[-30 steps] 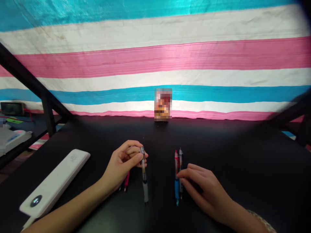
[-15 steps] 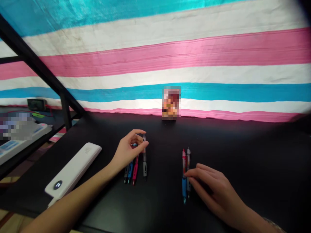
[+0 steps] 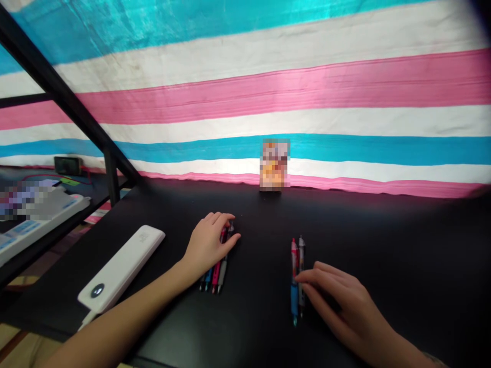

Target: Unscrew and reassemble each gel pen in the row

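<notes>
Head view gives us a matte black table (image 3: pixel 383 240) backed by a glossy, faintly creased cloth (image 3: pixel 268 92) in broad turquoise, white and pink stripes. Our left hand (image 3: pixel 209 243) lies low over the far ends of a row of slim pens (image 3: pixel 213 276), four narrow barrels in black, blue, pink and grey, packed side by side and touching, with their tips pointing toward us. The fingers curl loosely over the pen tops with the thumb stretched beside them; we cannot tell whether they pinch the grey pen or merely rest on it. Well apart to the right lies a pair of pens (image 3: pixel 296 286), one red-topped with a blue grip and one grey, parallel and touching. Our right hand (image 3: pixel 337 299) lies flat on the table with its fingers stretched and close together, the fingertips against that pair at mid-barrel, gripping nothing. Near the left forearm sits a long white power bank (image 3: pixel 123 266), smooth plastic with rounded corners. A small blurred card (image 3: pixel 274 164) stands upright at the table's far edge.
</notes>
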Motion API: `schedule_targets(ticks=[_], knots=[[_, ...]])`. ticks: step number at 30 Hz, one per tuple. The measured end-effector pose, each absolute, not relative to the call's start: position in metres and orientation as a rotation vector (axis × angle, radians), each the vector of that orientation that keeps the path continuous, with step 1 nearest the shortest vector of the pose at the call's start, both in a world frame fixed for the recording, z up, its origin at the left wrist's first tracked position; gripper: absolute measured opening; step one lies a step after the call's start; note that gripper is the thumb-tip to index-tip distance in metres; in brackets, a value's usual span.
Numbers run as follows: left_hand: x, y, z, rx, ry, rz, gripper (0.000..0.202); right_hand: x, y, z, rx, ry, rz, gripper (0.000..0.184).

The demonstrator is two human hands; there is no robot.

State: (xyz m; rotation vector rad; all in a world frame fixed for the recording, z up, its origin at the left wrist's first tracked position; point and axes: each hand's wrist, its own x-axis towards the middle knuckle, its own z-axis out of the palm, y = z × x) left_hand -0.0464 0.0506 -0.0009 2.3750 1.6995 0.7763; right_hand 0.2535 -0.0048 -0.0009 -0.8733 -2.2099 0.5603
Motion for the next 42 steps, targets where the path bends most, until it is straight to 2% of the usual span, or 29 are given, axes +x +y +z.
schedule_targets(ticks=[5, 9, 13, 20, 31, 38, 42], knots=[[-0.026, 0.031, 0.0, 2.572, 1.494, 0.783, 0.031, 0.253, -0.005, -0.001, -0.908, -2.157, 0.542, 0.017], [-0.001, 0.003, -0.002, 2.943, 0.775, 0.467, 0.05, 0.253, -0.006, 0.001, -0.936, -2.08, 0.484, 0.016], [0.01, -0.007, -0.005, 3.007, 0.456, 0.39, 0.044, 0.253, -0.006, 0.003, -0.941, -2.058, 0.468, 0.016], [0.012, -0.001, -0.007, 3.02, 0.502, 0.703, 0.029, 0.254, -0.006, 0.003, -0.93, -2.06, 0.47, 0.017], [0.014, 0.001, -0.008, 3.091, 0.541, 0.831, 0.014, 0.254, -0.007, 0.003, -0.945, -2.071, 0.509, 0.017], [0.012, 0.001, -0.003, 3.103, 0.475, 0.843, 0.011, 0.254, -0.007, 0.0, -0.959, -2.091, 0.541, 0.017], [0.013, -0.004, 0.003, 3.036, 0.437, 0.995, 0.014, 0.253, -0.007, 0.004, -0.982, -2.12, 0.575, 0.016]])
